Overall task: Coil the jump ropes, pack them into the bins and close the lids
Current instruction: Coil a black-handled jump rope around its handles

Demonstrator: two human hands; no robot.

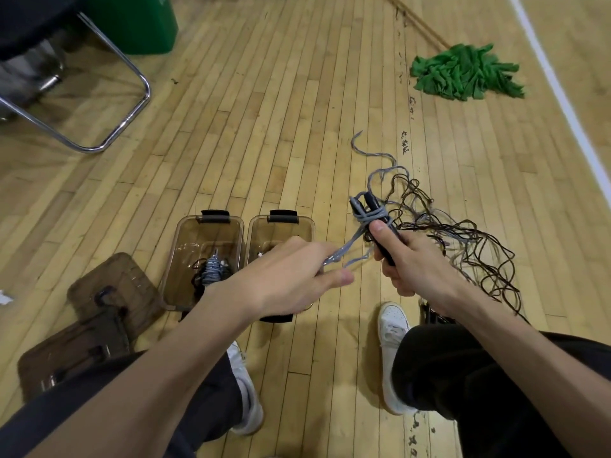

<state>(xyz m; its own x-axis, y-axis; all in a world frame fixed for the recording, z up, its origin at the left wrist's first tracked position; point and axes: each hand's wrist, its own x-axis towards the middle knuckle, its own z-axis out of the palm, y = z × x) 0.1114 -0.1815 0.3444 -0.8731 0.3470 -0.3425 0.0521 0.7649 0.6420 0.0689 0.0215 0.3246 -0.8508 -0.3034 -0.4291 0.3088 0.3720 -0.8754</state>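
Note:
My right hand [410, 259] grips the two black handles [370, 209] of a grey jump rope, with a few turns of grey cord wound round them. My left hand [297, 276] pinches the grey cord [344, 252] just left of the handles and holds it taut. More grey cord [373, 157] trails off over the floor. A tangle of dark brown ropes [463, 233] lies to the right of my right hand. Two open brown see-through bins stand side by side on the floor. The left bin [185, 239] holds a coiled grey rope [211, 272]; the right bin [281, 229] is partly hidden behind my left hand.
Two brown lids [112, 285] [72, 355] lie on the wooden floor left of the bins. A chrome chair frame [132, 104] and a green bin [142, 24] are at the back left. A green mop head [463, 72] lies at the back right. My legs and white shoes [393, 345] are below.

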